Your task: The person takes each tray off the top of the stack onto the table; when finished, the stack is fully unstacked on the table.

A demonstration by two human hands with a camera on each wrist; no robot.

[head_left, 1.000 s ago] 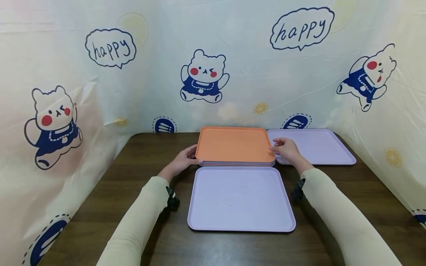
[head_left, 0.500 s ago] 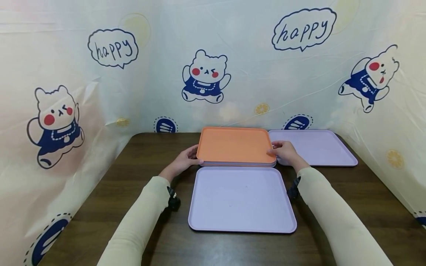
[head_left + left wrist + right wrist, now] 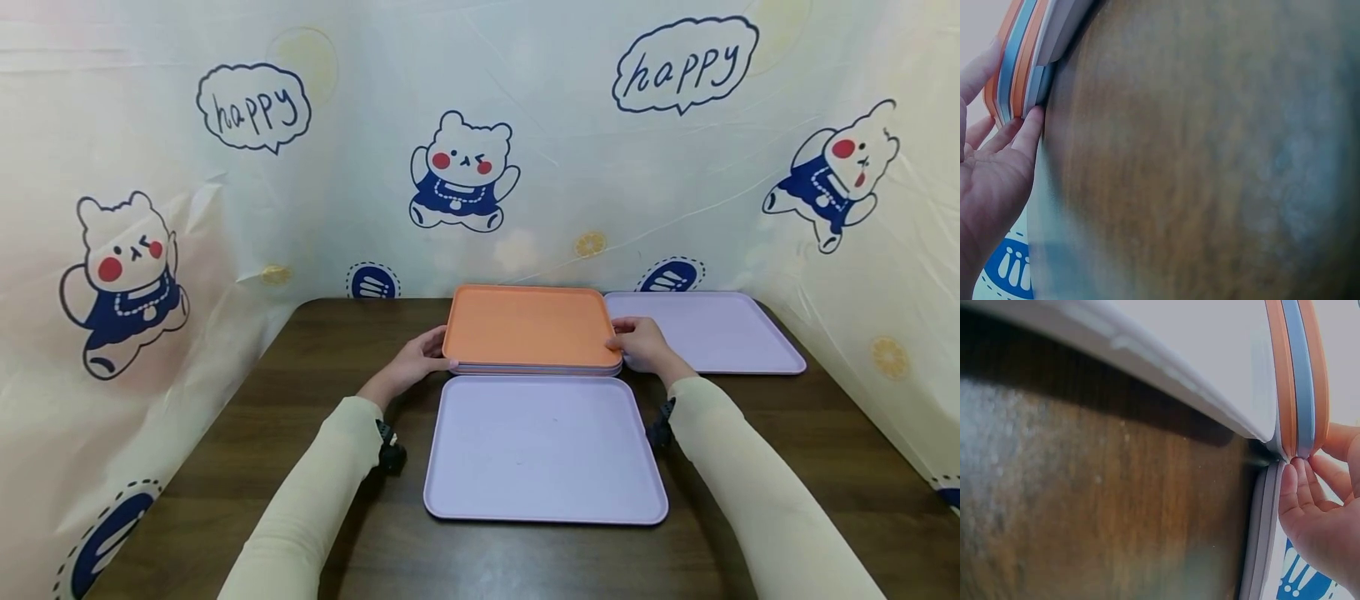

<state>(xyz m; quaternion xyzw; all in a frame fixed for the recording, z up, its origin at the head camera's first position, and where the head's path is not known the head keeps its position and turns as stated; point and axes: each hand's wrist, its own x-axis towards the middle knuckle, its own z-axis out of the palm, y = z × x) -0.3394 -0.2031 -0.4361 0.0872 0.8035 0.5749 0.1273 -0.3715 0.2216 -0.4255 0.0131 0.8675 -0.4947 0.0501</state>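
A stack of rectangular trays, topped by an orange tray point(image 3: 531, 327), lies at the back middle of the table. My left hand point(image 3: 411, 364) grips the stack's left side, thumb at the top rim and fingers against the edges. On the opposite side, my right hand point(image 3: 647, 343) has its thumb over the orange rim and its fingers at the side. Alternating orange and blue edges of the tray stack point(image 3: 1019, 56) show in the left wrist view. In the right wrist view, the fingers point(image 3: 1310, 487) bend up against the layered edges of the stack.
A lilac tray point(image 3: 546, 450) lies in front of the stack, close to its near edge. Another lilac tray point(image 3: 727, 333) is at the back right, beside the stack. Behind the dark wooden table point(image 3: 247, 467) hangs a printed curtain point(image 3: 555, 167).
My right hand has moved slightly in, and its thumb and fingers have closed on the right edge of the stack. The left hand keeps its place; the trays have not visibly moved.
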